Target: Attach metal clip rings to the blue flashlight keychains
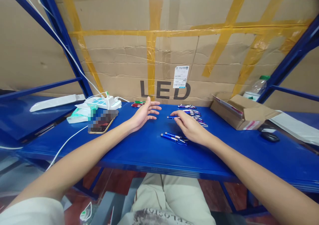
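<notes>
My left hand (143, 116) hovers over the table with its fingers spread and nothing in them. Behind it lie several red pen-shaped tubes (137, 105) and a green one (139, 102). In my right hand (186, 125), thumb and index finger pinch a blue pen-shaped tube (171, 117), whose tip pokes out to the left. Just beyond that hand is a pile of blue tubes (193, 113) with silver parts, partly hidden by it. Nearer to me, more blue tubes with clips (173, 138) rest on the blue table (139, 155).
A phone (102, 122), a white power strip (102, 102) with cables and a green-white packet (81, 113) lie at left. On the right stand an open cardboard box (243, 113), a black mouse (270, 137) and a plastic bottle (258, 87). A large cardboard sheet (119, 65) walls the back.
</notes>
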The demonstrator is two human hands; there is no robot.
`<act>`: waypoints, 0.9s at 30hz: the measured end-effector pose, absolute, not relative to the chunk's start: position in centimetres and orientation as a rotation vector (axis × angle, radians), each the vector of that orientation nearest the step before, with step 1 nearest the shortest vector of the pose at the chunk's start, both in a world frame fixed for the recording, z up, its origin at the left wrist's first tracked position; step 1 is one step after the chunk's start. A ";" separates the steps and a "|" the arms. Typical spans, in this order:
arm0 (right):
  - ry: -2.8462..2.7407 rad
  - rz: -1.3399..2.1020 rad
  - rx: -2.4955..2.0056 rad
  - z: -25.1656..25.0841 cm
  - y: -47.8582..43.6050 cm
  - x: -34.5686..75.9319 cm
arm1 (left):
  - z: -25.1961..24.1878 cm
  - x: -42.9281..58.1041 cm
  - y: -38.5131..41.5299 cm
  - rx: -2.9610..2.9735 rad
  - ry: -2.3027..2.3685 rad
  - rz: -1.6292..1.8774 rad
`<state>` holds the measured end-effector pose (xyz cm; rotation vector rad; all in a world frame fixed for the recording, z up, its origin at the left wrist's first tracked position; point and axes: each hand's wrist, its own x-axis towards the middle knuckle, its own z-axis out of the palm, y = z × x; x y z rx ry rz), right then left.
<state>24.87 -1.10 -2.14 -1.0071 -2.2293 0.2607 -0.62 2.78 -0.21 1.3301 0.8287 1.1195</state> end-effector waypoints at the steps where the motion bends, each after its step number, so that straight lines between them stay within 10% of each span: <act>1: -2.230 0.248 -1.002 -2.1 -1.1 24.9 | -0.2 -0.6 2.8 1.332 0.818 1.117; 27: -2.230 0.256 -1.078 -1.1 -2.1 24.5 | -0.2 -0.6 2.7 1.306 0.778 1.107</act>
